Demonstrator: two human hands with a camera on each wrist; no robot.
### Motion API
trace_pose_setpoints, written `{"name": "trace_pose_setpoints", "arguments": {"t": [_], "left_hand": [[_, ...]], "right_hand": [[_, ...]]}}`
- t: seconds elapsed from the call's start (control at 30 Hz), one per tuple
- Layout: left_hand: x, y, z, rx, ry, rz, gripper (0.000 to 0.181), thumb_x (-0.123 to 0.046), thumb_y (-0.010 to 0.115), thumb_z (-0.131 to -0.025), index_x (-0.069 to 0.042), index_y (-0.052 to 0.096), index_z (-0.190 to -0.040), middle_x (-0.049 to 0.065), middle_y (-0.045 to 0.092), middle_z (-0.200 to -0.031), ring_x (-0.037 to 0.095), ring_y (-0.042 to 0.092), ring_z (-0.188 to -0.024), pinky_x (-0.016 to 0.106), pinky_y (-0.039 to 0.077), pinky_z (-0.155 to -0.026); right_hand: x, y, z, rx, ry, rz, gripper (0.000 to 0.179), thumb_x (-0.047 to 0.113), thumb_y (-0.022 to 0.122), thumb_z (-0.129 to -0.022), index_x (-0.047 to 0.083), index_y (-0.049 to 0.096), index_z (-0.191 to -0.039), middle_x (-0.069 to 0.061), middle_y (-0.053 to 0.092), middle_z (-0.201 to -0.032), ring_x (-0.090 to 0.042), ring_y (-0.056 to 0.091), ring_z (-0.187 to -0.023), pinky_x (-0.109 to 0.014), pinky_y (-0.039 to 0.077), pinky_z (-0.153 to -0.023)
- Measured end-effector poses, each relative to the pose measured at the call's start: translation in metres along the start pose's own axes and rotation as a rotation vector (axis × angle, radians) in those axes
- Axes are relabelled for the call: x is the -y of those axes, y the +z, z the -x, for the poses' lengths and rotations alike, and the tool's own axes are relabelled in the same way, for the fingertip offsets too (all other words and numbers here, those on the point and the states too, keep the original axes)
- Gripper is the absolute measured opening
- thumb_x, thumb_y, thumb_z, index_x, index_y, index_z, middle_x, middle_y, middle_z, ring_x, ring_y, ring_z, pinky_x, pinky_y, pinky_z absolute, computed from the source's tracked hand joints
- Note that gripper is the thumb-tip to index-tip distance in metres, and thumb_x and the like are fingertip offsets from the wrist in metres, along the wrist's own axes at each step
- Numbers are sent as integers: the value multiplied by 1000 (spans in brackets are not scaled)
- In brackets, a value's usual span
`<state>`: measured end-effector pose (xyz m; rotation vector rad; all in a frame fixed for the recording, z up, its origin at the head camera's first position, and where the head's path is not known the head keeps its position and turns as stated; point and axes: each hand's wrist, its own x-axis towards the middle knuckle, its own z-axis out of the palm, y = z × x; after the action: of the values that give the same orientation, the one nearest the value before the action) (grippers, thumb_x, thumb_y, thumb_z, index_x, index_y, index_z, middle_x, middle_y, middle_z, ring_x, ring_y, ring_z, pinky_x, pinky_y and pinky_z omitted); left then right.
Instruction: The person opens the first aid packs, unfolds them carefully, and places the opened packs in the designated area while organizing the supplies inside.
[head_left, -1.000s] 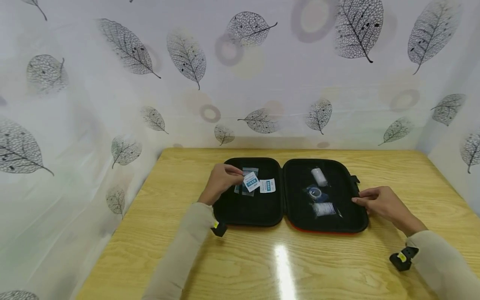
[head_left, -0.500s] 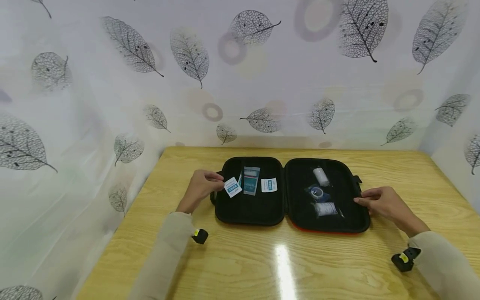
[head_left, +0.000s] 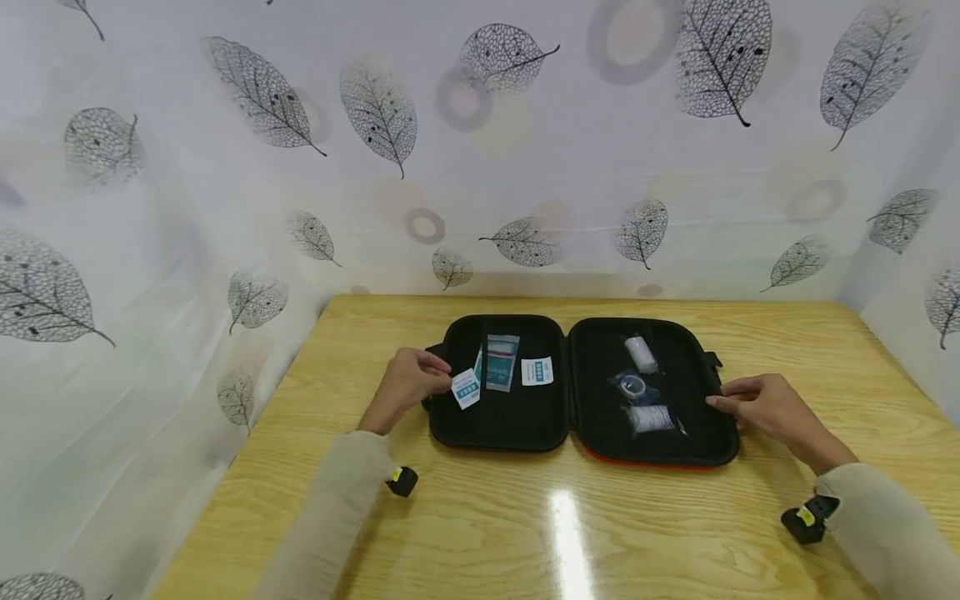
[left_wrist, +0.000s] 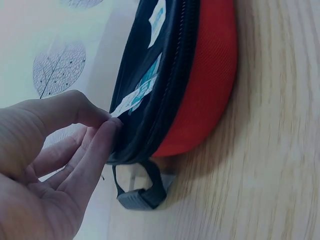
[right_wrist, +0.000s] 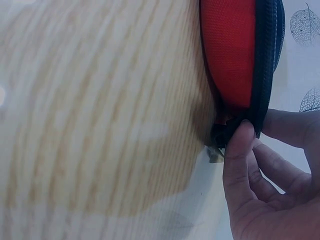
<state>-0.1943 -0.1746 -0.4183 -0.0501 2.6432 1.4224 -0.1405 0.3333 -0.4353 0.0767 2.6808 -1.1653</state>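
Observation:
A black-lined case (head_left: 517,423) with a red outer shell (left_wrist: 207,85) lies unfolded on the table. At its left edge my left hand (head_left: 407,385) pinches a small white square packet with blue print (head_left: 466,389) between thumb and finger, over the left half. Beside that packet a teal-and-clear sachet (head_left: 504,362) sits under a black strap, and another white square packet (head_left: 537,372) lies near the hinge. My right hand (head_left: 768,412) grips the right half's outer rim, thumb on one side and fingers on the other, as the right wrist view shows (right_wrist: 272,175).
The right half holds a white roll (head_left: 641,354), a wrapped blue-and-white roll (head_left: 632,386) and a wrapped white bundle (head_left: 651,418). A black handle (left_wrist: 142,195) sticks out at the left end. Behind the wooden table (head_left: 480,517) hangs a leaf-patterned sheet (head_left: 555,150).
My left hand has moved left from over the sachet to the case's left edge with the white packet, then slightly lower. The sachet is now uncovered. My right hand stays on the rim.

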Motion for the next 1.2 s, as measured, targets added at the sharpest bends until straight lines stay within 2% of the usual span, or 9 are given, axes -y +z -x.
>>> {"name": "trace_pose_setpoints", "arguments": {"t": [0.47,0.7,0.8,0.97,1.2], "left_hand": [[-9,27,-6,28,57,-67,10,-2,79,-78,-4,76,-87,5,73,-81,17,67,-72,32,57,-69],[-13,36,-7,58,66,-71,8,-1,79,-80,-4,75,-86,5,73,-79,15,67,-70,31,56,-67],[-13,37,-7,71,64,-59,7,-1,79,-83,-3,75,-88,5,73,-81,16,68,-72,31,58,-68],[-12,33,-8,74,83,-97,7,-2,78,-86,-3,76,-92,6,74,-83,16,69,-73,32,58,-69],[-27,26,-8,73,101,-122,9,-10,76,-91,-4,76,-98,6,74,-86,18,70,-74,34,59,-71]], "right_hand": [[-2,0,0,-4,-11,22,61,32,66,-100,-21,55,-127,-21,72,-102,-20,63,-73,-32,56,-62],[-1,-1,1,-8,-4,19,60,32,66,-100,-21,56,-127,-19,72,-101,-21,62,-71,-31,55,-61],[-1,0,1,-7,-5,18,60,32,66,-100,-21,56,-127,-20,72,-101,-21,62,-72,-31,55,-61],[-2,0,0,-10,-7,23,60,32,66,-100,-21,56,-126,-20,72,-100,-21,62,-72,-31,55,-61],[-2,0,0,-12,-5,25,61,32,67,-99,-21,56,-127,-16,73,-98,-21,62,-70,-31,55,-60]]}}
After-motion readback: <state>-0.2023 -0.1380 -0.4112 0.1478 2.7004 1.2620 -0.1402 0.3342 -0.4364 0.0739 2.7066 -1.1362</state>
